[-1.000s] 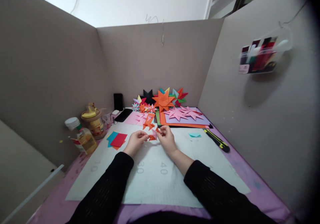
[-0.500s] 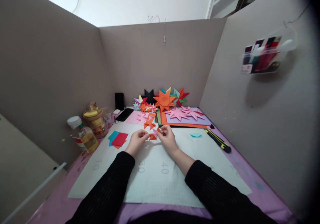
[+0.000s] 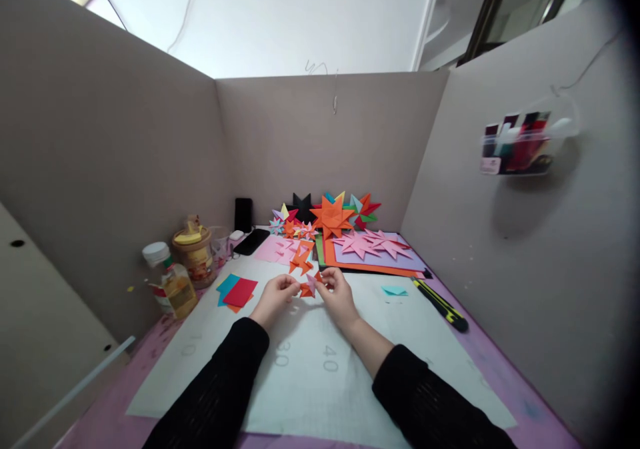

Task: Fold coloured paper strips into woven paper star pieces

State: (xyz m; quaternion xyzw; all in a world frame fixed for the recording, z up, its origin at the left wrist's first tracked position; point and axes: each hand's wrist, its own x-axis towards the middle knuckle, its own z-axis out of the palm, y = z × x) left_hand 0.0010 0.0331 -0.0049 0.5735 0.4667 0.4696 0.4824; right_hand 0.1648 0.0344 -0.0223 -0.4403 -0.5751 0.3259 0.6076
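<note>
Between my two hands is a small folded paper piece (image 3: 309, 287) in orange and pink, held just above the white sheet. My left hand (image 3: 278, 295) pinches its left edge, fingers closed. My right hand (image 3: 338, 295) grips the right side between thumb and fingers. Parts of the piece are hidden behind the fingertips. Just beyond the hands lie orange folded paper pieces (image 3: 301, 259). Farther back, a pink paper sheet (image 3: 267, 251) carries small pink folded pieces. To the right of my right hand rests a small turquoise folded paper (image 3: 395, 291).
Red, blue and orange paper squares (image 3: 241, 293) lie at left. A bottle (image 3: 179, 292) and a lidded cup (image 3: 194, 259) stand by the left wall. A black-and-yellow utility knife (image 3: 441, 305) lies at right. Finished paper stars (image 3: 332, 217) lean at the back, near a phone (image 3: 252, 242).
The camera has tilted up slightly, so the scene sits lower. Both hands keep their hold on the folded paper, with little visible finger movement.
</note>
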